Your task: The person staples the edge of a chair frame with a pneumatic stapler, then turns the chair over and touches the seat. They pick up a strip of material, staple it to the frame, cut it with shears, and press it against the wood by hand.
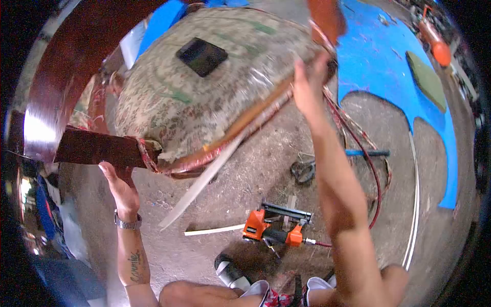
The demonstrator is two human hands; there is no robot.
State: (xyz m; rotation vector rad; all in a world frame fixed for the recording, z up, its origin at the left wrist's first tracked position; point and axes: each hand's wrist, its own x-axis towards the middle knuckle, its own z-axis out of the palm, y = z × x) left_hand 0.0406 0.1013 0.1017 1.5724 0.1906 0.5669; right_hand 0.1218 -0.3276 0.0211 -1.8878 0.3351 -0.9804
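An upholstered wooden chair fills the upper left, with a worn floral fabric seat (169,77) and dark reddish-brown wooden parts. My left hand (123,189) is under a dark wooden piece (97,147) of the chair, its thumb in front and its fingers partly hidden behind the wood. My right hand (311,87) is at the seat's far right corner, beside another wooden leg (326,20); its fingers are smeared by motion. A flat black square object (202,56) lies on the fabric. A pale strip (202,181) hangs from the seat's torn, plastic-covered edge.
An orange staple gun (271,227) with a red hose (376,189) lies on the floor near my feet. Beside it is a short white strip (215,230). Blue sheet material (373,61), a green pad (426,81) and an orange cylinder (440,53) are to the right.
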